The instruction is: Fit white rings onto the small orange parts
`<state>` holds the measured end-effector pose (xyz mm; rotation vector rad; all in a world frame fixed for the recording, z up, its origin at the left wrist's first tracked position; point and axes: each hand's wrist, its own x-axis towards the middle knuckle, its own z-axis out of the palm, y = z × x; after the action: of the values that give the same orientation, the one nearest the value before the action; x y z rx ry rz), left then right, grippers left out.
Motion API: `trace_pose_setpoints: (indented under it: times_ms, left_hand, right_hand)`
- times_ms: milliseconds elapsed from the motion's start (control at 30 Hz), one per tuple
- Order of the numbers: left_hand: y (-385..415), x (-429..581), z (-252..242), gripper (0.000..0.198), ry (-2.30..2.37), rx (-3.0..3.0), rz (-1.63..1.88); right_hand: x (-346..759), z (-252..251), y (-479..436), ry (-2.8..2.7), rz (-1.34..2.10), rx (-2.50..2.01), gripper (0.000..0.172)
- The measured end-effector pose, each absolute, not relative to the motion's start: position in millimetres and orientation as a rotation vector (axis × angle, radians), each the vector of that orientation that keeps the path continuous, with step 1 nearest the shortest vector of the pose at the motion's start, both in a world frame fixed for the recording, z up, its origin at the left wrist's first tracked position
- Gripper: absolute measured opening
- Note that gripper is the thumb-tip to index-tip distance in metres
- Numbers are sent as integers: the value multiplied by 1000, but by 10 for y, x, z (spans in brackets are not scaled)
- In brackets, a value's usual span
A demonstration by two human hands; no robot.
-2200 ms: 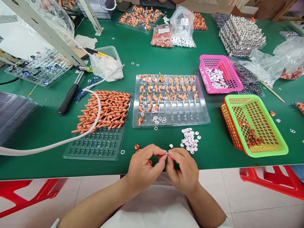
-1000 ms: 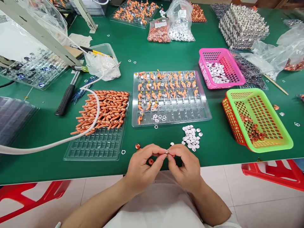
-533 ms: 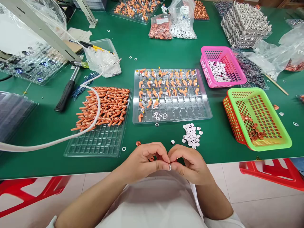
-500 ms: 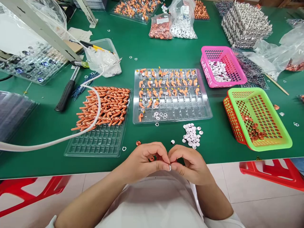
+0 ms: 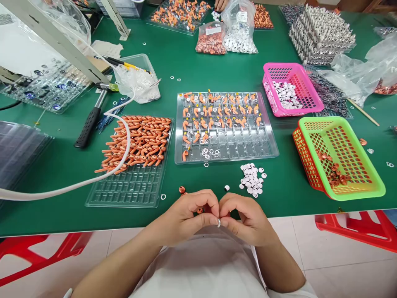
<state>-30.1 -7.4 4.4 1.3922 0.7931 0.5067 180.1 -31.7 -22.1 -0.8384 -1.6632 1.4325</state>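
Note:
At the table's front edge, my left hand [image 5: 196, 212] and my right hand [image 5: 245, 216] meet, thumbs and forefingers pinched on a small white piece [image 5: 218, 223]. Fingertips cover most of it, so its exact shape is unclear. Small copper-brown cup-shaped parts [image 5: 182, 190] lie by my left fingers. Beyond my right hand is a loose pile of white discs [image 5: 251, 181], with one black-and-white disc [image 5: 227, 188] apart from it. A clear compartment tray [image 5: 235, 145] farther back bears rows of orange curved pieces and several white rings [image 5: 205, 152].
On the left are a second tray [image 5: 124, 194] stacked with orange-brown pieces, a white cable [image 5: 127, 140] crossing it, and a hammer [image 5: 88, 126]. Pink [image 5: 291, 112] and green [image 5: 356, 192] baskets stand right. Another person's hand [image 5: 221, 4] shows at the far edge.
Both hands have lowered slightly in view, still pinching the small white piece. Another person's hand has appeared at the far edge. The whole view has shifted a little.

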Motion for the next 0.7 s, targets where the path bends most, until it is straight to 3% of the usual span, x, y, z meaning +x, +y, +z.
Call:
trace_pose_setpoints:
  times_ms: [333, 533, 700]
  left_hand:
    - [-132, -360, 23, 14, 938, 1542, 629]
    - [114, -420, 258, 11, 1344, 1805, 713]
    - [633, -258, 225, 13, 1512, 2221, 514]
  right_hand:
    - [1750, -227, -419, -1675, 1106, -1008, 15]
    - [1899, -250, -506, -1637, 1061, -1118, 16]
    - [1780, -309, -514, -1697, 1093, -1027, 16]
